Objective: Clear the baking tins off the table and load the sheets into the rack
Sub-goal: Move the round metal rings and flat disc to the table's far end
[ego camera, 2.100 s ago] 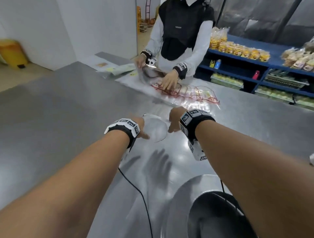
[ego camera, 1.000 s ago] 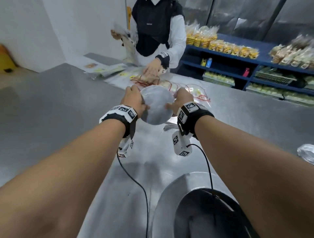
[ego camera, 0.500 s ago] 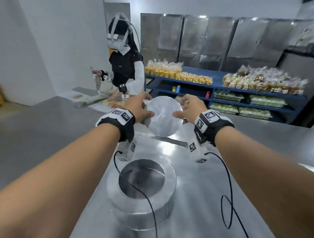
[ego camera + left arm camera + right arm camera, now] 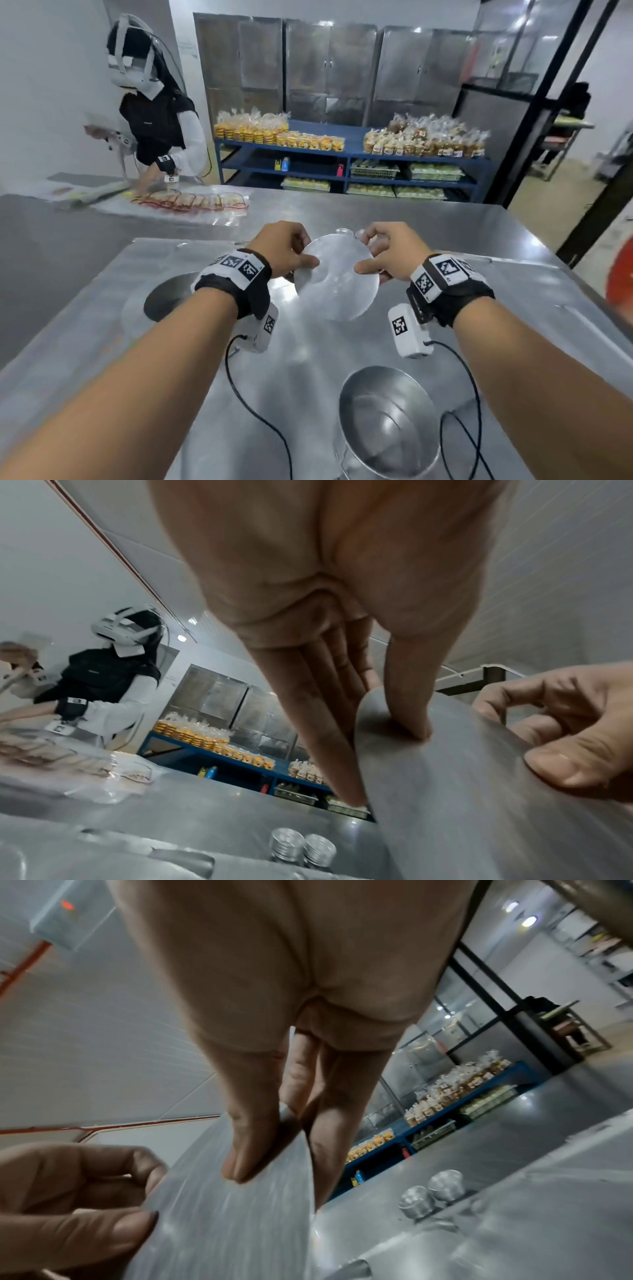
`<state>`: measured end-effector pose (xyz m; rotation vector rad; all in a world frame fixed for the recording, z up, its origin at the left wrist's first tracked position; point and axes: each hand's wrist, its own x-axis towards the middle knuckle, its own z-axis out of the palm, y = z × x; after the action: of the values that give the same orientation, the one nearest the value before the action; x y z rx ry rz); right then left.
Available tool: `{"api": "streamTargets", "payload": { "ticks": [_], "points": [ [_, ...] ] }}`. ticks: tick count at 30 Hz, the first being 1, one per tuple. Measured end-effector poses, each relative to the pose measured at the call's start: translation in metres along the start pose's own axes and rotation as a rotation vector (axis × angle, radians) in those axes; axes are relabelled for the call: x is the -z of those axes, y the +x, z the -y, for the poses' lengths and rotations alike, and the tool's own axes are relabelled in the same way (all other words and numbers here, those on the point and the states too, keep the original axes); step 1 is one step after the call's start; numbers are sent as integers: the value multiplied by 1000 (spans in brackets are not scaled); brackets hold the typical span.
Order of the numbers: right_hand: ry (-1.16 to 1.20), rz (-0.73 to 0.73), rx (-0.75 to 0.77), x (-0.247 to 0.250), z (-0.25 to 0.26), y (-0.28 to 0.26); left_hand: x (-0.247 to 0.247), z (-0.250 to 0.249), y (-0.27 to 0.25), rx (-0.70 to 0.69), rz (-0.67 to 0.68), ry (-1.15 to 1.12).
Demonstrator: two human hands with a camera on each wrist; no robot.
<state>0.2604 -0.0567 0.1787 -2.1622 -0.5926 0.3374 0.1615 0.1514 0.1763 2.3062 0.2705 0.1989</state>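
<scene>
Bare aluminium covers nearly everything here, so each piece is told apart by shape. At far left on the steel table (image 4: 102, 342), a ring-shaped tin (image 4: 164, 301) lies flat, partly hidden behind the left forearm. The left hand (image 4: 281, 251) pinches the left edge of a round flat metal disc (image 4: 337, 279), thumb on the near face and fingers (image 4: 329, 710) behind it. The disc is held in the air above the table, tilted with its face toward the wearer. The right hand (image 4: 383, 251) pinches the opposite edge the same way, thumb in front, fingers (image 4: 329, 1102) behind. At lower right, a deep round baking tin (image 4: 388, 421) stands open-side up, just beside the trailing wrist cable (image 4: 459, 428).

The disc is probably a loose tin base being carried off the table. Thin, smooth metal likely slips in a pinch, so pressure should be equal on both edges. Lift it clear of the cables and both tins. No rack is visible.
</scene>
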Motion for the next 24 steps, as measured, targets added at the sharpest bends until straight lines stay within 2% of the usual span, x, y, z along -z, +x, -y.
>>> {"api": "streamTargets", "payload": {
  "ticks": [7, 13, 24],
  "points": [
    [4, 56, -43, 15, -70, -69, -80, -20, -39, -86, 178, 150],
    [-97, 91, -86, 4, -101, -107, -132, -19, -64, -149, 237, 231],
    [-242, 180, -113, -28, -130, -137, -164, -9, -91, -171, 416, 426]
  ]
}}
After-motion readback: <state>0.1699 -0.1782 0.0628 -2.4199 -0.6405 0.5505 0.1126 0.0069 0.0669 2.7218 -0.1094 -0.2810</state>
